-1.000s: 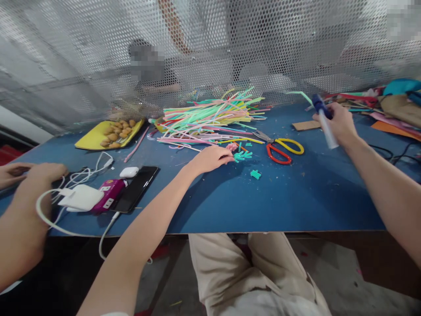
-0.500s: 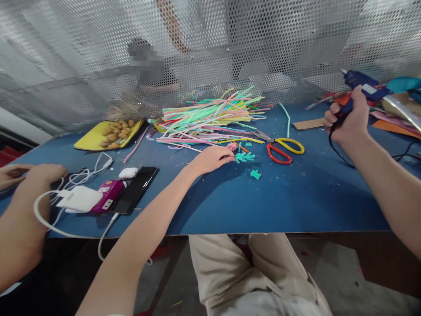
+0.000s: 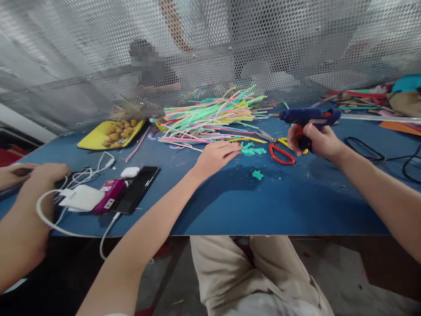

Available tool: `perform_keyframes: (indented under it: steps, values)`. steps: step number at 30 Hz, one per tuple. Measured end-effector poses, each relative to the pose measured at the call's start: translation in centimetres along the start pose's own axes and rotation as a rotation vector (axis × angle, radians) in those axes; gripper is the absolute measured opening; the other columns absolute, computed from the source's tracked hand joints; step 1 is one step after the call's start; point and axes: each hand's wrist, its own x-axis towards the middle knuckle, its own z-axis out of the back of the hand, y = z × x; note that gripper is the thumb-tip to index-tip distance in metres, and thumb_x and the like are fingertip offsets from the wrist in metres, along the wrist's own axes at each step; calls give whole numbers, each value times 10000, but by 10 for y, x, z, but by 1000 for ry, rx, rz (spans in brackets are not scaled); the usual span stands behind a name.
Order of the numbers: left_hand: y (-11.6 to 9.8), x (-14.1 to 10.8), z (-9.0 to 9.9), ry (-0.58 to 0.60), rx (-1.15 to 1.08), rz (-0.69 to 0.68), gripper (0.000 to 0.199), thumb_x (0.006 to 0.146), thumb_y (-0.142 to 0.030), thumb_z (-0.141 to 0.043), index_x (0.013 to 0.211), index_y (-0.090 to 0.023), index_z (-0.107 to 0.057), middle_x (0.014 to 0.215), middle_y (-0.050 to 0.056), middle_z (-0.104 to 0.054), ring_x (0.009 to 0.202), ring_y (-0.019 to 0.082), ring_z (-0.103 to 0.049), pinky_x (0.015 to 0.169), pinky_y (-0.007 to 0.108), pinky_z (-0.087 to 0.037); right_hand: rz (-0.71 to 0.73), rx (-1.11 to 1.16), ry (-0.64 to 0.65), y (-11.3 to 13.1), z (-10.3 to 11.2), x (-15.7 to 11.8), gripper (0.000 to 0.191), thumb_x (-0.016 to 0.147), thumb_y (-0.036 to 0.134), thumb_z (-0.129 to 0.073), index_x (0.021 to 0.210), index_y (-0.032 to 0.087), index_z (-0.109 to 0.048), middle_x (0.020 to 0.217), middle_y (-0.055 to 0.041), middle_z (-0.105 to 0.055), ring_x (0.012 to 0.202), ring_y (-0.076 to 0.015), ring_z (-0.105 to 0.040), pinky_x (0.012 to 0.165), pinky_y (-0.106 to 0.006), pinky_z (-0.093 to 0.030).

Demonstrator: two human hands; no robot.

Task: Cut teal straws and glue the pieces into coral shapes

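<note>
My left hand [image 3: 218, 156] pinches a teal branched piece of pipe cleaner [image 3: 252, 149] just above the blue table. My right hand [image 3: 314, 139] is wrapped round the handle of a blue glue gun [image 3: 309, 116], whose nozzle points left, above the pile side of the table. Below the held piece lies a small teal piece [image 3: 258, 175]. Scissors with red and yellow handles [image 3: 282, 154] lie between my hands, partly hidden by my right hand. A heap of pastel pipe cleaners [image 3: 210, 115] is behind my left hand.
At left are a phone [image 3: 138, 189], white earbud case [image 3: 130, 172], purple power strip [image 3: 111, 195] with a white charger [image 3: 83, 198], and another person's hands [image 3: 49, 171]. Behind them is a yellow plate of brown balls [image 3: 95, 137]. A black cord [image 3: 365, 151] lies right; perforated metal stands behind.
My right hand has brought the glue gun left and turned its nozzle leftward, over the scissors. My left hand has moved slightly right and lifted the teal piece.
</note>
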Motion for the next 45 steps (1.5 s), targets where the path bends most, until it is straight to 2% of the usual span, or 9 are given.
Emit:
perform_keyframes:
  steps: [7, 11, 16, 24, 30, 35, 38, 42, 45]
  values:
    - [6, -3, -2, -11, -42, 67, 206, 1006, -314, -623, 1075, -194, -775, 1013, 49, -809, 905, 139, -765, 856, 268, -605, 54, -36, -7, 4, -25, 2, 318, 940, 381, -709, 730, 190, -565, 648, 19, -567, 576, -93, -521, 587, -268, -413]
    - [10, -4, -4, 23, -46, 30, 174, 995, -301, -639, 1047, -207, -777, 1016, 39, -809, 917, 140, -763, 863, 274, -603, 10, -39, 50, -3, -28, 0, 352, 993, 417, -628, 743, 198, -514, 595, 42, -478, 537, -82, -419, 528, -264, -328]
    - [11, -6, -5, 62, -53, -10, 176, 998, -300, -632, 1042, -211, -778, 993, 39, -809, 949, 141, -761, 905, 291, -602, 18, 52, 137, -13, -27, -4, 295, 1018, 450, -581, 1022, 158, -622, 586, 57, -491, 462, -59, -379, 447, -246, -271]
    - [9, -8, -1, 171, -9, 76, 226, 976, -366, -642, 1062, -204, -775, 1006, 35, -810, 842, 152, -767, 819, 296, -605, -51, -84, 77, -12, -32, -3, 379, 985, 442, -636, 718, 180, -573, 571, 26, -528, 497, -74, -452, 482, -255, -352]
    - [-15, 4, 8, 20, -2, 66, 274, 972, -402, -636, 1112, -194, -747, 1020, 46, -800, 913, 163, -744, 865, 318, -580, -89, 81, 35, -18, -35, -2, 369, 995, 483, -597, 755, 203, -586, 540, 33, -478, 448, -87, -398, 431, -275, -263]
    - [-41, 6, -7, 229, 36, -168, 273, 1032, -417, -558, 1088, -228, -747, 1054, 21, -788, 964, 156, -696, 924, 308, -518, -122, 200, -35, -24, -40, -2, 316, 976, 482, -625, 834, 199, -626, 516, 48, -449, 432, -87, -382, 423, -269, -235]
    - [-51, 4, -17, 340, 151, -227, 276, 1053, -404, -517, 1138, -261, -737, 1101, 31, -768, 979, 164, -669, 811, 302, -479, -160, 213, -25, -26, -44, -2, 322, 956, 483, -654, 825, 190, -625, 521, 51, -443, 426, -81, -366, 416, -265, -230]
    - [-54, 3, -22, 442, 249, -215, 265, 1064, -339, -491, 1172, -279, -726, 1107, 15, -757, 922, 160, -666, 620, 303, -405, -212, 245, 3, -30, -48, -2, 288, 953, 462, -666, 907, 180, -636, 533, 67, -410, 437, -76, -315, 415, -261, -215]
    - [-53, 2, -21, 443, 189, -123, 316, 1080, -363, -443, 1099, -277, -747, 1047, -4, -770, 937, 158, -686, 648, 289, -442, -198, 260, 21, -31, -47, -2, 278, 976, 452, -639, 939, 177, -629, 533, 78, -377, 446, -75, -285, 427, -263, -208]
